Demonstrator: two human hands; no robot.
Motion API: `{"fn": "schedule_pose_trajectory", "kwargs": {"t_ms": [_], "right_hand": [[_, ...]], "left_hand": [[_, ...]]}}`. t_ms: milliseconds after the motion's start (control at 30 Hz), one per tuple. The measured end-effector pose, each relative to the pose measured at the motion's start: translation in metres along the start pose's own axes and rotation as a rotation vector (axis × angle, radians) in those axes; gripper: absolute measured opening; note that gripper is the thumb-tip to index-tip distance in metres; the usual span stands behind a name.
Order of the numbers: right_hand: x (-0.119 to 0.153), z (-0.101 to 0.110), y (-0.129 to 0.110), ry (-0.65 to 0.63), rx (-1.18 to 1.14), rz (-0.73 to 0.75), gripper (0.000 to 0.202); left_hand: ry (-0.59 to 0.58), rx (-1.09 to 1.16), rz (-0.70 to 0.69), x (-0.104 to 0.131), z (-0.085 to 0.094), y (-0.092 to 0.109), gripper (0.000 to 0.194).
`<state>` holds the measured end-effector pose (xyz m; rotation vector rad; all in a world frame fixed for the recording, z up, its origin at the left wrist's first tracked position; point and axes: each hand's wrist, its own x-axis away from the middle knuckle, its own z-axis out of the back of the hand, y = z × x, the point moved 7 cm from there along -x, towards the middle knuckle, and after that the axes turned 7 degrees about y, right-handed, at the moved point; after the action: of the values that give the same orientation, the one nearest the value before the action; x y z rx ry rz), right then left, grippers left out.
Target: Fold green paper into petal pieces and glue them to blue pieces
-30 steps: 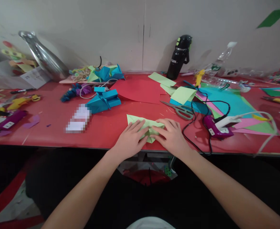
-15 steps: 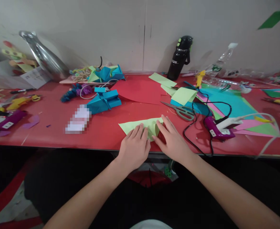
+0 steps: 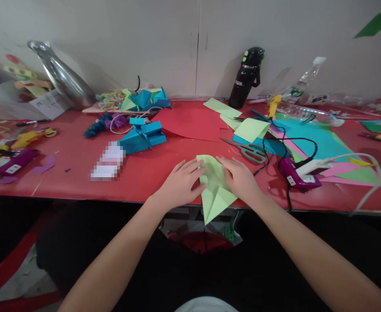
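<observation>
A folded sheet of light green paper [image 3: 212, 184] lies between my hands at the table's front edge, its pointed end reaching past the edge. Creases and a raised flap show on its near part. My left hand [image 3: 184, 180] touches the sheet's left side, fingers stretched out and thumb apart from them. At the right side, my right hand [image 3: 240, 178] has its fingers bent around the paper's edge; some fingertips are hidden. Beyond my right hand lie grey-green-handled scissors [image 3: 253, 154] and more pale green paper [image 3: 252, 130].
On the red table [image 3: 70, 169], blue folded paper pieces [image 3: 144, 138] stand left of a red sheet [image 3: 190, 123]. A black bottle [image 3: 247, 78] stands against the wall. Purple power sockets [image 3: 297, 175] with cables lie at right, beside coloured sheets [image 3: 320, 138]. A metal jug [image 3: 63, 78] stands back left.
The green paper has been turned, so its point now faces me and its folds show. My left hand has moved off its top to the left side; my right hand has closed on the right edge.
</observation>
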<state>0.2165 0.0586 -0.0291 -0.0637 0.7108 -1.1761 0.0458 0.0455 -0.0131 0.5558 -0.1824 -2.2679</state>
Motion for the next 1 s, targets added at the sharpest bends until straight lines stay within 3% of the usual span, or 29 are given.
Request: {"fn": "schedule_pose_trajectory", "kwargs": {"t_ms": [267, 433, 800, 1000], "right_hand": [[0.003, -0.006, -0.015, -0.110, -0.056, 0.169, 0.041], [0.007, -0.009, -0.017, -0.192, 0.017, 0.150, 0.044], [0.008, -0.012, -0.018, -0.194, 0.029, 0.167, 0.044], [0.007, -0.012, -0.018, -0.199, 0.011, 0.151, 0.045]], "left_hand": [[-0.072, -0.056, 0.090, 0.000, -0.009, -0.016, 0.060], [-0.048, -0.036, 0.133, -0.002, -0.009, -0.024, 0.080], [-0.101, -0.005, 0.147, -0.009, -0.007, -0.032, 0.078], [-0.088, -0.026, 0.117, -0.012, -0.005, -0.030, 0.091]]}}
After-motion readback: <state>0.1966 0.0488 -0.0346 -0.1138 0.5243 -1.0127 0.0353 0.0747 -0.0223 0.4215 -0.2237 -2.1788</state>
